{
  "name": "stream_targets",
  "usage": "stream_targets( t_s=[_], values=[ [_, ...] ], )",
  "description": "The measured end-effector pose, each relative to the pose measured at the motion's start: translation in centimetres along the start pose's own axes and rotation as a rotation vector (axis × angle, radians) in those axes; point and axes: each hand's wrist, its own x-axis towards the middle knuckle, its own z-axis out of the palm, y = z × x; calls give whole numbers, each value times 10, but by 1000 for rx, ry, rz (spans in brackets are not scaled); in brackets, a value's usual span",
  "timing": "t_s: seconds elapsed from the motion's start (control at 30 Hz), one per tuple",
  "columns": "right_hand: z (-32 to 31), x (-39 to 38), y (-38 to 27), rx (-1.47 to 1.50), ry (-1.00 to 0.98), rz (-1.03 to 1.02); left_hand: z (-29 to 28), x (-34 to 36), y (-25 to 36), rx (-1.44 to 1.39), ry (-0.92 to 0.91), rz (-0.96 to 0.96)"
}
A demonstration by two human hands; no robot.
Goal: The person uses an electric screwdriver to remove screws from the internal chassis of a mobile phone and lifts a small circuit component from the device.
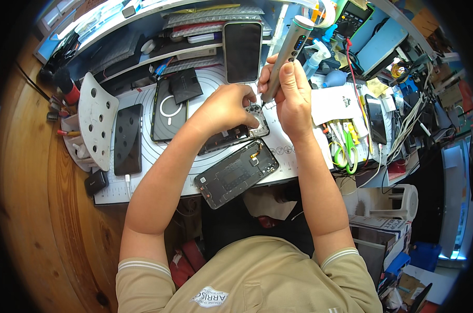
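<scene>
My right hand [293,104] is wrapped round a grey electric screwdriver [292,41], a thick cylinder with buttons and small blue lights on its side. It is tilted, with its lower end near the camera corner of an opened phone [222,142]. Over that phone bends my left hand [223,109], fingers curled at its camera end and a fingertip on the inner parts; the hand covers much of the phone. A detached dark back cover [237,173] with a small flex cable lies nearer to me, inner side up, over the mat's front edge.
Left on the mat [142,182] lie a dark phone [128,138] and a phone panel with a white ring [162,112]. Another phone [242,52] stands upright behind my hands. Green-handled scissors [346,154], a white sheet [335,104] and tangled cables [406,122] are on the right.
</scene>
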Motion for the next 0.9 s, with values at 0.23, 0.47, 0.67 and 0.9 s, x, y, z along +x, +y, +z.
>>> stream_targets(
  t_s=[0.23, 0.47, 0.67, 0.9],
  values=[
    [0, 1, -6, 152, 57, -41, 8, 1, -2, 8, 24, 7],
    [-9, -19, -30, 218, 149, -192, 15, 6, -9, 30, 56, -12],
    [-17, -39, -37, 111, 171, -166, 5, 8, -8, 16, 88, 45],
    [-20, -44, -66, -77, 114, -73, 9, 0, -5, 183, 154, 568]
  ],
)
